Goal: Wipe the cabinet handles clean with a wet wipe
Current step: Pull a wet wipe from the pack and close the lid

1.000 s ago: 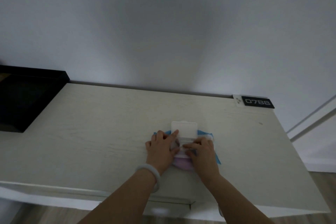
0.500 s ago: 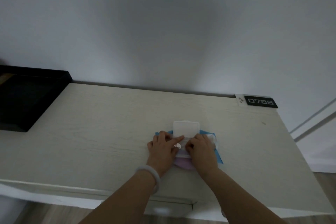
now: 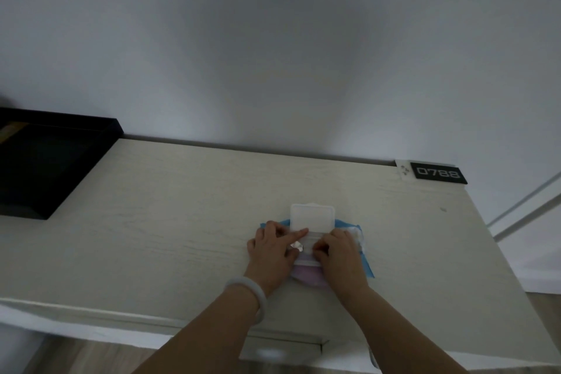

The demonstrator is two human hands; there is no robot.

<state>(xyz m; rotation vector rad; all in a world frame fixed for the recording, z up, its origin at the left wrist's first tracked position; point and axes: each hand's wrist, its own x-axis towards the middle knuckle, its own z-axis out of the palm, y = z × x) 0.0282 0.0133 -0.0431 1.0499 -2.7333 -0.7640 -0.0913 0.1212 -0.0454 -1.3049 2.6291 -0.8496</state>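
Note:
A wet wipe pack (image 3: 366,266), blue and pink, lies flat on the pale wooden cabinet top (image 3: 182,222). Its white lid (image 3: 312,217) is flipped open towards the wall. My left hand (image 3: 270,255) rests on the pack's left side, index finger straight and pressing just below the lid. My right hand (image 3: 340,258) covers the right side, its fingertips curled in at the opening, where they seem to pinch a wipe; the wipe itself is hidden. No cabinet handle is in view.
A black tray (image 3: 45,161) sits at the far left of the top. A black number plate (image 3: 437,173) reading 0788 stands at the back right corner. The cabinet's front edge (image 3: 151,322) runs below my wrists, with a white wall behind.
Both hands stay on the pack almost unmoved. My right fingertips have curled in a little closer to the opening.

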